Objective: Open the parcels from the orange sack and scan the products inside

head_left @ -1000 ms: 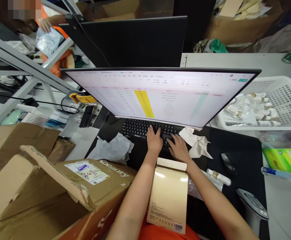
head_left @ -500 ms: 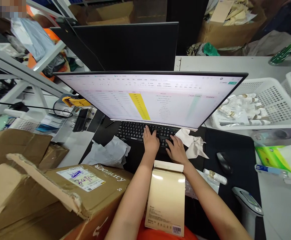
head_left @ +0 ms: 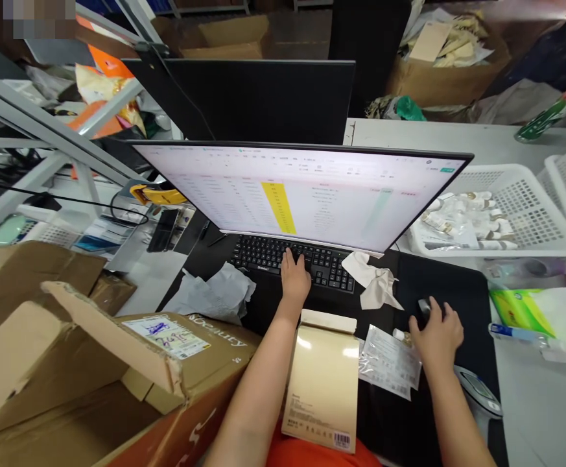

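Note:
My left hand (head_left: 295, 280) rests on the middle of the black keyboard (head_left: 334, 269), its fingers apart over the keys. On the dark mat, my right hand (head_left: 437, 331) lies over the black computer mouse (head_left: 424, 306), mostly covering it. The monitor (head_left: 331, 201) behind the keyboard shows a spreadsheet with a yellow column. Between my forearms is a gold box (head_left: 322, 383) with a barcode. Right of it are a printed slip in clear plastic (head_left: 390, 363) and a white tube (head_left: 401, 336) partly hidden by my right hand.
An open carton (head_left: 205, 337) stands at the left. Crumpled grey plastic (head_left: 214, 293) and a tissue (head_left: 373, 280) flank the keyboard. A barcode scanner (head_left: 480, 395) stands at the right edge, and a white basket (head_left: 530, 207) of bottles sits behind. Another person is partly visible at the upper left.
My right hand has left the keyboard's right side and moved right onto the mouse. My left hand stays on the keys. The pale bag at the upper left has shifted.

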Motion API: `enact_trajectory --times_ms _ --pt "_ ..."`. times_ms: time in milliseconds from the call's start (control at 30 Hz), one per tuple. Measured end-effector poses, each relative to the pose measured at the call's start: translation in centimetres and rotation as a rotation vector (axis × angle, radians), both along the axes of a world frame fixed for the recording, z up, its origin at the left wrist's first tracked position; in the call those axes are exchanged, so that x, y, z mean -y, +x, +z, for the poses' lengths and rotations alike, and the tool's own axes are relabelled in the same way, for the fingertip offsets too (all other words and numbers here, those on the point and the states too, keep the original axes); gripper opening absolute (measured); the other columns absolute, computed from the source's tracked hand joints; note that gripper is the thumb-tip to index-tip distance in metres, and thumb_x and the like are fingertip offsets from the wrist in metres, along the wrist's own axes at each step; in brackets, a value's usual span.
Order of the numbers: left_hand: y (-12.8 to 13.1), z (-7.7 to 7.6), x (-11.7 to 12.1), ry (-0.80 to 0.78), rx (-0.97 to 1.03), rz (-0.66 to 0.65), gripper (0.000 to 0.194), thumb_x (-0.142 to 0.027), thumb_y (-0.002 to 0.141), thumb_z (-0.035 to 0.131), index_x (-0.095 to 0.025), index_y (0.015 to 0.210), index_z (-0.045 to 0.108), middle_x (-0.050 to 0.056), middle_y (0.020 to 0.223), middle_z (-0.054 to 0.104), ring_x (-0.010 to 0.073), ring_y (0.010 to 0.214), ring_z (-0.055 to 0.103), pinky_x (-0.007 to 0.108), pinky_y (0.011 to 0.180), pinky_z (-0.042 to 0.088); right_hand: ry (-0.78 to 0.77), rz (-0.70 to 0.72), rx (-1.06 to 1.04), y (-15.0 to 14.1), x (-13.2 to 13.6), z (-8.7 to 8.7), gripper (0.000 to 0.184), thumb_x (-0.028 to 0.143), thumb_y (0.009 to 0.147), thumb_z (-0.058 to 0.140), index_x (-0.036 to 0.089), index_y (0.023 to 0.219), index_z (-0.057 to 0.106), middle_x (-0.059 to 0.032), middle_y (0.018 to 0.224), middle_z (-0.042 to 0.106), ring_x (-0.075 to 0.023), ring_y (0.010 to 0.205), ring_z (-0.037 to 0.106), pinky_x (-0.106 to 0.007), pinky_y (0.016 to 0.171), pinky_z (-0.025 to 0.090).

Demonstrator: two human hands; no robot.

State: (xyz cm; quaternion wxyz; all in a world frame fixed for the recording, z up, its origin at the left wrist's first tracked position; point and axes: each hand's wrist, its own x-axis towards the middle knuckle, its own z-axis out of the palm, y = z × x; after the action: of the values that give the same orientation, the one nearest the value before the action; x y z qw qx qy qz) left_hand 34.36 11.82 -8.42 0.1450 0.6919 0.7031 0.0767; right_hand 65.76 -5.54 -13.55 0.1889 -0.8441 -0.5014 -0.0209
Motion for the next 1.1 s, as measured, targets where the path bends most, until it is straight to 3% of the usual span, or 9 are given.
enact_trajectory --times_ms 100,267,400,533,700,867,967,1033,1100 --pt "-0.3 0.7 0.4 0.012 0.06 0.012 0.049 -0.008 0.09 0.054 -0.007 0.139 0.059 0.028 0.162 0.031 0.0381 0.152 0.032 0.051 0.123 0.032 -0.084 -0.013 -0.05 1.7 1.3 -1.0 0.069 0.045 0.086 0.052 0.013 0.146 0.05 -0.0281 0.151 0.039 -0.045 0.132 0.044 -0.061 0.1 0.043" --pt "-1.6 3.2 3.0 -0.001 0.234 0.055 0.036 -0.017 0.092 0.057 -0.011 0.126 0.067 0.023 0.156 0.044 0.0336 0.148 0.04 0.048 0.122 0.036 -0.008 0.009 -0.1 2.6 1.2 -2.3 0.064 0.045 0.087 0.049 0.012 0.141 0.056 -0.0247 0.144 0.047 -0.0397 0.129 0.048 -0.055 0.102 0.043" --pt "-2.5 5.4 8.0 0.073 0.341 -0.031 0.034 -0.022 0.095 0.054 -0.015 0.127 0.066 0.018 0.156 0.044 0.0297 0.147 0.04 0.048 0.124 0.035 0.018 0.007 -0.109 2.8 0.8 -2.8 0.062 0.044 0.086 0.049 0.014 0.139 0.06 -0.0228 0.143 0.049 -0.0391 0.127 0.049 -0.056 0.103 0.042" --pt "-3.7 6.3 14.2 0.038 0.411 -0.1 0.043 -0.027 0.098 0.049 -0.016 0.139 0.056 0.017 0.159 0.04 0.0272 0.149 0.039 0.05 0.124 0.034 0.006 0.03 -0.096 2.8 1.1 -3.2 0.061 0.045 0.086 0.049 0.015 0.138 0.062 -0.0218 0.142 0.05 -0.0394 0.125 0.05 -0.055 0.101 0.043" --pt "-6.3 5.2 20.1 -0.079 0.435 -0.024 0.051 -0.035 0.099 0.047 -0.018 0.147 0.048 0.017 0.159 0.042 0.028 0.149 0.039 0.052 0.123 0.034 0.002 0.032 -0.096 2.6 1.1 -3.3 0.059 0.045 0.085 0.051 0.016 0.136 0.063 -0.0217 0.143 0.05 -0.0396 0.124 0.051 -0.054 0.099 0.045" --pt "-7.9 2.6 23.1 -0.179 0.537 0.065 0.064 -0.046 0.094 0.048 -0.014 0.15 0.043 0.021 0.155 0.047 0.0296 0.146 0.044 0.049 0.123 0.035 0.039 0.035 -0.046 1.6 1.2 -1.0 0.06 0.042 0.089 0.052 0.01 0.139 0.057 -0.0259 0.143 0.05 -0.0386 0.125 0.051 -0.055 0.1 0.046" --pt "-8.1 0.6 23.6 -0.242 0.591 0.118 0.072 -0.049 0.09 0.052 -0.01 0.149 0.042 0.023 0.154 0.047 0.0322 0.147 0.042 0.05 0.123 0.033 0.056 0.244 0.022 0.7 2.7 0.1 0.049 0.035 0.092 0.048 0.012 0.134 0.058 -0.0215 0.14 0.055 -0.0345 0.126 0.052 -0.054 0.103 0.046" --pt "-8.1 -0.3 23.5 -0.258 0.603 0.136 0.073 -0.049 0.086 0.056 -0.009 0.146 0.045 0.024 0.154 0.047 0.0338 0.148 0.041 0.051 0.124 0.031 -0.002 0.465 0.04 0.0 4.3 0.2 0.041 0.027 0.091 0.048 0.016 0.129 0.062 -0.0168 0.136 0.059 -0.0299 0.124 0.054 -0.05 0.104 0.047" --pt "-8.0 -0.7 23.2 -0.282 0.607 0.164 0.077 -0.05 0.082 0.061 -0.007 0.144 0.047 0.025 0.154 0.046 0.0354 0.147 0.041 0.052 0.122 0.033 -0.091 0.57 0.057 -0.6 6.0 -0.1 0.044 0.021 0.087 0.05 0.015 0.13 0.06 -0.0164 0.137 0.059 -0.0282 0.124 0.055 -0.047 0.104 0.048"
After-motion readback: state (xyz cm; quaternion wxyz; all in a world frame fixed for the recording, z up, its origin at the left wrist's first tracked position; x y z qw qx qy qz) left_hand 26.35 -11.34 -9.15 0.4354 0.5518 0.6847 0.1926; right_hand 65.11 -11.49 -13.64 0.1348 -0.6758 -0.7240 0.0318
